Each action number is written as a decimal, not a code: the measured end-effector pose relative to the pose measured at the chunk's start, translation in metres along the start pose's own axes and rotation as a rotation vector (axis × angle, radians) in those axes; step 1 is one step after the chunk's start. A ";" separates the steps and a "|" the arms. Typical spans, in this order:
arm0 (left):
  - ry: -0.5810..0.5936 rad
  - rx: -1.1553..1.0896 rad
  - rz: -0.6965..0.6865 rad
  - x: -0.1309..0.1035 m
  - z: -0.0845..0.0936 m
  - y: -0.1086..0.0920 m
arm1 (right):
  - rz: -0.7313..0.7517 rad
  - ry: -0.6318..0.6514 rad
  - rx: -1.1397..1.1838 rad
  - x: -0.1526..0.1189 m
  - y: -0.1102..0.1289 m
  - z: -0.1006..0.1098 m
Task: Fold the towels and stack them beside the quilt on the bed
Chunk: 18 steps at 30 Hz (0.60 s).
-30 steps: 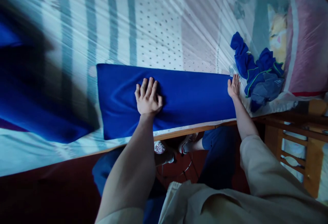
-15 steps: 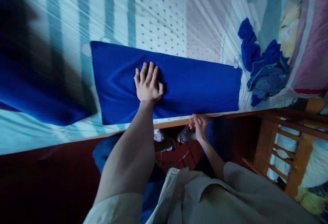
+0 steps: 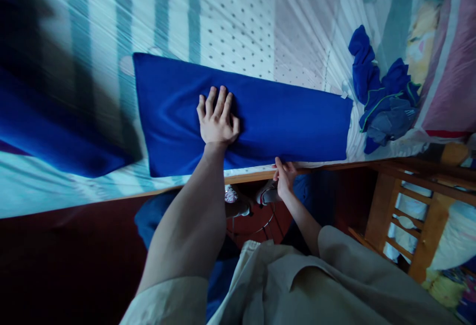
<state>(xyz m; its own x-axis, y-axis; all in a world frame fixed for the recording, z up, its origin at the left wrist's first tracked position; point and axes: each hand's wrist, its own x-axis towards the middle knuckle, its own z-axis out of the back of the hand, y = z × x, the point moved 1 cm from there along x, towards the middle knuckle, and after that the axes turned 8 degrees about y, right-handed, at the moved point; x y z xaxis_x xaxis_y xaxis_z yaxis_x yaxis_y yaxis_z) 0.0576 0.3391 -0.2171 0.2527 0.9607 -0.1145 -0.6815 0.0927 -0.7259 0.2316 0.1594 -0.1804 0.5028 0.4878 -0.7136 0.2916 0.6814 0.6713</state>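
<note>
A long, smooth blue cloth (image 3: 290, 116) lies flat along the bed's front edge, with a small white tag at its far right corner. My left hand (image 3: 218, 121) rests palm down on its left half, fingers spread, with creases running out around it. At the cloth's front edge is my right hand (image 3: 285, 175), its index finger stretched toward the fabric and the other fingers loosely bent. Nothing shows in its grasp; whether the fingertip touches the cloth I cannot tell.
Another blue cloth (image 3: 55, 126) lies at left. Crumpled blue clothing with green piping (image 3: 390, 101) sits at right, near a pink bundle (image 3: 453, 77). The bed's wooden edge (image 3: 253, 177) runs before me, and a slatted wooden frame (image 3: 412, 216) stands lower right.
My right hand has moved slightly up and left, its index finger now nearer the cloth's front edge. My left hand stays pressed on the cloth.
</note>
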 end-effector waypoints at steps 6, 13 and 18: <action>0.022 -0.002 -0.001 -0.001 -0.001 0.002 | -0.276 0.087 -0.219 0.030 0.018 -0.001; 0.013 0.063 0.001 -0.004 -0.003 -0.002 | -0.288 0.184 -0.255 0.039 0.035 0.002; -0.003 0.184 0.027 -0.006 -0.002 -0.012 | -0.191 0.182 -0.222 0.037 0.037 0.002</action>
<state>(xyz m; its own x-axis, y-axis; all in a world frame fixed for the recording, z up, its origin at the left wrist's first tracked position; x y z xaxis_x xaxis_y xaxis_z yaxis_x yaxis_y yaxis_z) 0.0657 0.3316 -0.2091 0.2304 0.9643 -0.1302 -0.8022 0.1125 -0.5863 0.2626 0.2011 -0.1816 0.2968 0.4158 -0.8597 0.1718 0.8623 0.4764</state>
